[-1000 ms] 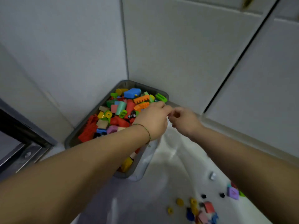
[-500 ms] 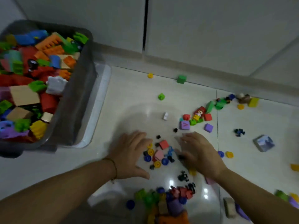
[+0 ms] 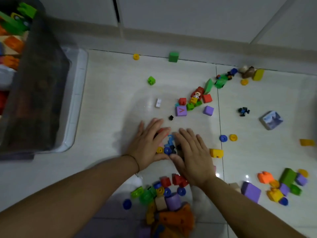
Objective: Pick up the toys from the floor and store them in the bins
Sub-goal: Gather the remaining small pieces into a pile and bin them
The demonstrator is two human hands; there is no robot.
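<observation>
The head camera shows the left hand (image 3: 148,145) and the right hand (image 3: 193,157) lying flat on the tiled floor (image 3: 111,109) just below the middle of the view, thumbs almost meeting at the side nearest the person. Each grip is apart: the fingers are straight and lightly spread, clamped on nothing. Walled in between the two palms sits a small cluster of toys: a yellow ring (image 3: 159,149), a blue ring (image 3: 167,150), a blue piece (image 3: 170,140) and, blurred at the left fingertips, a red piece (image 3: 163,130). The grey bin (image 3: 39,93) stands at 10 o'clock, well apart from the hands and heaped with bricks, a green brick (image 3: 25,12) on top; it rests on a clear tray (image 3: 79,100) whose rim shows along its 3 o'clock side. At 12 o'clock from the hands lie a black bit (image 3: 171,117), a white piece (image 3: 158,102) and a purple cube marked V (image 3: 181,110). A yellow block (image 3: 216,153) lies just beside the right hand at 3 o'clock, and further out that way a picture cube (image 3: 271,120). At 6 o'clock a heap of toys (image 3: 164,191) lies between the forearms, touching the right wrist. A green cube (image 3: 173,57) sits against the wall at 12 o'clock.
</observation>
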